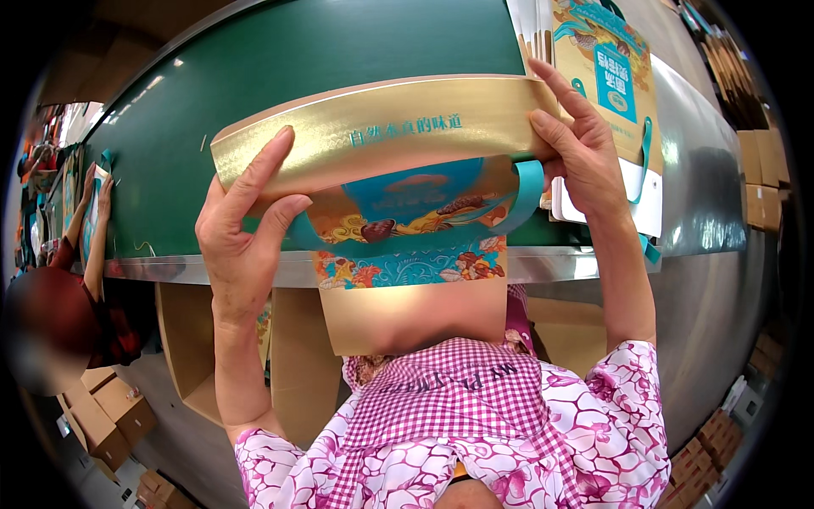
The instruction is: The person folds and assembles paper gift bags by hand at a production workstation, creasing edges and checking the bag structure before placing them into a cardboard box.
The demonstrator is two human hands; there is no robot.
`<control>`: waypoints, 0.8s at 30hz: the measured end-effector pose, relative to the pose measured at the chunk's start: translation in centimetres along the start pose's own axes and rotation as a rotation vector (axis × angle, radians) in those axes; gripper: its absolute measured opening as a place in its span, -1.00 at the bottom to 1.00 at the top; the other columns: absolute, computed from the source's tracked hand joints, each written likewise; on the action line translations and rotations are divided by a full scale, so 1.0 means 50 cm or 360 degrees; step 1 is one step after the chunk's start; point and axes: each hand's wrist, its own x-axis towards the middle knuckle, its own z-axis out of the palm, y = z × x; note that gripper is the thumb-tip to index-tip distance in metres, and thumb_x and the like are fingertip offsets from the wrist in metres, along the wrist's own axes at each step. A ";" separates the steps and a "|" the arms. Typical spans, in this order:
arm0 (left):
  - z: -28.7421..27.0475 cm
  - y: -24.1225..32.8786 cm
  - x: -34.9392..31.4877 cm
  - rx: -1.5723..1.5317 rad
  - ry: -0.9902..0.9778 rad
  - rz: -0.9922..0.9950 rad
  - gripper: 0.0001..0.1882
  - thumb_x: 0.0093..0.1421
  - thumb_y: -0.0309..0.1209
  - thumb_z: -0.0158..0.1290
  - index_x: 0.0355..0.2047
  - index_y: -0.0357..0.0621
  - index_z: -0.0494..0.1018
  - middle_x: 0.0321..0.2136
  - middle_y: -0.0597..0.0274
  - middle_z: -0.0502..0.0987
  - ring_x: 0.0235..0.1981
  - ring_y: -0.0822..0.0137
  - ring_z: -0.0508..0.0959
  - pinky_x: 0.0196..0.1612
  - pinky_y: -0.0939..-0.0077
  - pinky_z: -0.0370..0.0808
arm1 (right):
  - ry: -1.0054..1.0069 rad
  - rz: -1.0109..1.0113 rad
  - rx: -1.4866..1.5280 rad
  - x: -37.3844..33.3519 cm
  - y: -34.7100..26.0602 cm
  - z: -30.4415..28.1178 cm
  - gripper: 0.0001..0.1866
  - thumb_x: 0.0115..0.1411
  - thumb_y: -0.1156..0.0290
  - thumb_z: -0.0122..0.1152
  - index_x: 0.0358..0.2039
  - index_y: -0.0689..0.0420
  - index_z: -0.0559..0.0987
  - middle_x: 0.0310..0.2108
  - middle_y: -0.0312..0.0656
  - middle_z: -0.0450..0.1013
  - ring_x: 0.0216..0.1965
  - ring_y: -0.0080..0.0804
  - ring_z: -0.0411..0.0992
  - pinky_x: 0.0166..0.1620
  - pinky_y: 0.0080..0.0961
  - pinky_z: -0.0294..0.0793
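Observation:
Between my two hands is a gold paper gift bag [415, 314], held up over the near edge of the table. One long plain gold side with a line of teal lettering faces up. Its blue and gold printed face, with a teal ribbon handle [527, 197], is toward me. My left hand [246, 204] grips the bag's left end, thumb and a finger on the gold side. At the right end, my right hand [581, 140] pinches the edge, its index finger stretched along the corner. Some fingertips are hidden behind the bag.
A green-topped table [356, 51] with a metal rim lies before me. Flat gold bags with teal ribbons [623, 110] are stacked at its right. Cardboard boxes [208, 331] stand below the table. A co-worker [76, 297] works with both hands at the far left.

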 end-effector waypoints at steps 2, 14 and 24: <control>0.001 -0.006 0.002 0.0061 -0.0017 -0.0023 -0.40 0.08 -0.65 0.25 0.18 -0.09 0.49 0.01 0.14 0.54 0.00 0.34 0.56 0.06 0.51 0.52 | -0.0106 0.0036 0.0023 0.004 0.007 -0.014 -0.58 0.35 0.46 0.14 0.22 0.07 0.48 -0.31 -0.28 0.59 -0.58 -0.69 0.47 -0.58 -0.76 0.52; 0.000 -0.034 0.024 -0.0288 -0.0126 -0.0376 -0.46 0.17 -0.66 0.16 0.19 -0.10 0.47 0.10 0.18 0.53 0.11 0.37 0.51 0.18 0.51 0.45 | -0.0467 -0.0559 -0.0987 -0.008 0.035 -0.055 -0.38 0.12 0.71 0.20 0.19 -0.08 0.54 -0.17 -0.23 0.51 -0.22 -0.45 0.45 -0.15 -0.53 0.55; -0.006 -0.041 0.034 -0.0200 -0.0207 -0.0445 -0.50 0.20 -0.58 0.17 0.18 -0.11 0.48 0.02 0.22 0.56 -0.04 0.45 0.53 0.09 0.62 0.44 | -0.0067 -0.0812 -0.1332 -0.002 0.074 -0.029 -0.52 0.16 0.70 0.17 -0.01 -0.15 0.68 -0.42 -0.25 0.39 -0.43 -0.39 0.39 -0.31 -0.47 0.52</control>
